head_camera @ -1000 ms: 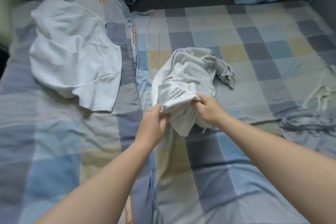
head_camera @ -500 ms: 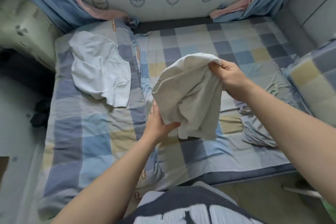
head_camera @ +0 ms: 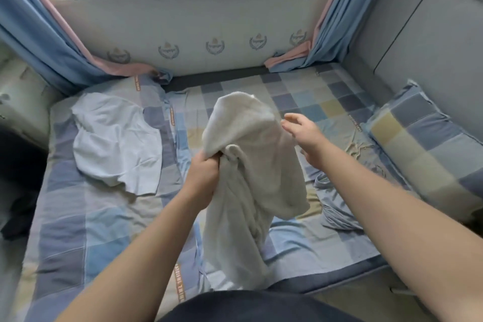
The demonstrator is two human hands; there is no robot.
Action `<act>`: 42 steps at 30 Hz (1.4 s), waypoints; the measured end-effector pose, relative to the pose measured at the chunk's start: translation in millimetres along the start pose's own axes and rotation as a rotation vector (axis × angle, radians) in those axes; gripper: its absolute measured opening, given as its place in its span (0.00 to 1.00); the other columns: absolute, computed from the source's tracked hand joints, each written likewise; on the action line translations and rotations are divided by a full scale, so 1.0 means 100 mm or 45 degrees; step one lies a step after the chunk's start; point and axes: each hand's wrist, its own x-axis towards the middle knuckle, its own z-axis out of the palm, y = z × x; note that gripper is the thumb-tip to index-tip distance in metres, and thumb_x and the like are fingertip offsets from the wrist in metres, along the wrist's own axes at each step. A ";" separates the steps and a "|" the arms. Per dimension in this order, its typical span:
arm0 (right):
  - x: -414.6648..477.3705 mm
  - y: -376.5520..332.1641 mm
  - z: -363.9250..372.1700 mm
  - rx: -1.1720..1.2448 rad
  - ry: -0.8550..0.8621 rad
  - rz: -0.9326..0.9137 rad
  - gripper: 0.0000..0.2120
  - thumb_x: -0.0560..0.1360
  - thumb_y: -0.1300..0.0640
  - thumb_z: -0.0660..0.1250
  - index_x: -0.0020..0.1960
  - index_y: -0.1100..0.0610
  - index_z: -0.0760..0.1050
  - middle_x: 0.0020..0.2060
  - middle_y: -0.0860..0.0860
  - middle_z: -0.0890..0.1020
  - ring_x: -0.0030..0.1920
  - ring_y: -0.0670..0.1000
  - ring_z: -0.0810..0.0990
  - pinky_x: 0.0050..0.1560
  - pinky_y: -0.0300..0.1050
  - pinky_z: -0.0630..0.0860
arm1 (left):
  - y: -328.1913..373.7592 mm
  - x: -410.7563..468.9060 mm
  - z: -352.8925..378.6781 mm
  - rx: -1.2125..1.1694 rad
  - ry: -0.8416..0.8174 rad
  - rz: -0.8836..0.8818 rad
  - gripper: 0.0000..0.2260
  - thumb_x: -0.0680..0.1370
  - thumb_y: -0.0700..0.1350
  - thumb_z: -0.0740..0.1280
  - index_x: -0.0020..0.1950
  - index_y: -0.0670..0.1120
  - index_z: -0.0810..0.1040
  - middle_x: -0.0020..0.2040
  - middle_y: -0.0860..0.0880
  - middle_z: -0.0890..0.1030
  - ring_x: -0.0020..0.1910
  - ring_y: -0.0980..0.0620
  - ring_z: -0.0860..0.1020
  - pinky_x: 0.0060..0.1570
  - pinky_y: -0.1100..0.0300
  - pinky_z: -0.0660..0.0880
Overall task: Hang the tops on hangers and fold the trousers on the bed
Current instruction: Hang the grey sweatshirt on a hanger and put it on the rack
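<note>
The cream garment hangs bunched in the air above the bed, its lower end trailing toward the near edge. The left hand is clenched round a wad of its cloth. The right hand sits just beside it, fingers spread, holding nothing. With one fist on a twisted bundle, I'd guess it could slip or stay tangled. I count three garments: this one, a pale top lying left, a grey-blue heap right. One pillow; no hangers in sight.
</note>
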 end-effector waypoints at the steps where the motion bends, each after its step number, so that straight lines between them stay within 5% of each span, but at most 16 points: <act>1: -0.07 0.09 0.02 -0.039 0.010 -0.022 0.19 0.82 0.53 0.64 0.71 0.55 0.70 0.63 0.50 0.76 0.49 0.40 0.76 0.38 0.34 0.70 | 0.05 0.00 0.04 -0.020 -0.013 -0.036 0.10 0.78 0.39 0.64 0.50 0.45 0.85 0.48 0.41 0.85 0.49 0.41 0.84 0.49 0.44 0.82; 5: -0.58 0.57 0.17 0.017 -0.227 0.041 0.19 0.78 0.46 0.68 0.67 0.50 0.71 0.63 0.49 0.78 0.55 0.42 0.78 0.53 0.43 0.76 | 0.02 -0.08 0.23 -0.111 -0.076 -0.201 0.09 0.79 0.37 0.65 0.53 0.42 0.85 0.49 0.40 0.86 0.50 0.40 0.84 0.53 0.42 0.82; 11: -1.13 1.29 0.53 0.008 -0.392 0.212 0.38 0.67 0.41 0.79 0.72 0.49 0.67 0.63 0.45 0.79 0.62 0.46 0.79 0.60 0.43 0.79 | 0.08 -0.07 0.37 -0.347 0.042 -0.331 0.07 0.82 0.37 0.65 0.46 0.41 0.80 0.35 0.46 0.84 0.33 0.53 0.83 0.33 0.62 0.79; 13: -1.09 1.39 0.64 -0.124 -0.426 0.189 0.28 0.71 0.47 0.77 0.68 0.50 0.74 0.61 0.46 0.82 0.60 0.45 0.80 0.53 0.38 0.78 | 0.11 -0.09 0.39 -0.409 0.044 -0.382 0.07 0.82 0.36 0.65 0.45 0.40 0.80 0.33 0.46 0.82 0.31 0.54 0.82 0.34 0.62 0.79; 15: -0.97 1.41 0.70 -0.409 -0.290 0.123 0.16 0.76 0.48 0.71 0.62 0.51 0.79 0.58 0.50 0.83 0.57 0.49 0.81 0.50 0.44 0.77 | 0.15 -0.12 0.39 -0.489 0.046 -0.401 0.08 0.82 0.36 0.64 0.46 0.38 0.80 0.34 0.46 0.82 0.32 0.54 0.82 0.36 0.61 0.79; 18: -0.82 1.37 0.63 -0.663 -0.114 0.067 0.13 0.79 0.47 0.66 0.54 0.56 0.82 0.52 0.57 0.85 0.56 0.58 0.82 0.45 0.46 0.73 | 0.17 -0.05 0.23 -0.587 0.038 -0.368 0.08 0.83 0.42 0.64 0.53 0.38 0.80 0.44 0.44 0.85 0.40 0.51 0.85 0.41 0.57 0.82; 22: -0.74 1.03 0.49 -0.351 0.019 0.140 0.14 0.78 0.51 0.68 0.51 0.62 0.84 0.48 0.59 0.86 0.54 0.57 0.83 0.52 0.51 0.78 | 0.03 0.04 -0.10 -0.131 -0.103 -0.240 0.16 0.81 0.52 0.68 0.67 0.47 0.77 0.62 0.48 0.82 0.62 0.48 0.80 0.62 0.46 0.76; 26: -0.71 0.64 0.53 0.001 0.070 0.180 0.09 0.78 0.52 0.69 0.47 0.58 0.81 0.48 0.57 0.85 0.51 0.56 0.84 0.52 0.54 0.81 | -0.22 -0.26 -0.13 0.344 -0.367 -0.192 0.34 0.68 0.62 0.76 0.70 0.51 0.74 0.66 0.50 0.79 0.60 0.52 0.80 0.55 0.55 0.77; 29: -0.71 0.41 0.55 0.286 0.054 0.263 0.10 0.82 0.54 0.65 0.54 0.61 0.77 0.49 0.59 0.84 0.46 0.55 0.85 0.45 0.48 0.82 | -0.55 -0.52 0.05 0.520 -0.562 -0.187 0.47 0.61 0.66 0.80 0.75 0.55 0.65 0.69 0.55 0.73 0.63 0.55 0.77 0.61 0.53 0.77; 31: -0.73 0.27 0.52 0.429 0.016 0.279 0.08 0.82 0.57 0.63 0.51 0.61 0.76 0.43 0.57 0.83 0.41 0.52 0.84 0.39 0.43 0.81 | -0.74 -0.60 0.19 0.517 -0.497 -0.121 0.42 0.63 0.61 0.79 0.72 0.56 0.64 0.64 0.57 0.76 0.60 0.58 0.78 0.59 0.52 0.78; 33: -0.74 0.19 0.48 0.501 0.026 0.263 0.06 0.82 0.59 0.62 0.49 0.61 0.76 0.45 0.58 0.83 0.43 0.52 0.83 0.45 0.46 0.81 | -0.85 -0.53 0.26 0.566 -0.297 -0.012 0.31 0.67 0.59 0.75 0.67 0.55 0.70 0.57 0.56 0.80 0.56 0.55 0.80 0.55 0.49 0.80; 37: -0.79 0.20 0.33 0.723 -0.049 0.252 0.11 0.84 0.59 0.59 0.62 0.64 0.74 0.52 0.58 0.82 0.52 0.54 0.82 0.51 0.49 0.80 | -0.78 -0.34 0.20 0.696 -0.105 0.146 0.11 0.77 0.53 0.65 0.55 0.50 0.79 0.50 0.51 0.83 0.51 0.48 0.81 0.52 0.47 0.78; 40: -0.90 0.38 0.17 0.441 -0.077 0.148 0.16 0.82 0.54 0.64 0.68 0.55 0.71 0.63 0.52 0.78 0.62 0.51 0.77 0.64 0.55 0.74 | -0.65 -0.27 0.13 0.379 0.072 0.057 0.06 0.81 0.47 0.64 0.49 0.49 0.80 0.45 0.51 0.83 0.48 0.48 0.81 0.47 0.53 0.78; 42: -1.04 0.61 0.13 0.193 -0.182 0.131 0.28 0.76 0.47 0.71 0.73 0.50 0.66 0.67 0.50 0.74 0.63 0.48 0.76 0.62 0.52 0.74 | -0.60 -0.24 0.09 0.124 0.135 -0.082 0.07 0.83 0.44 0.64 0.50 0.50 0.81 0.48 0.49 0.84 0.51 0.49 0.82 0.50 0.54 0.79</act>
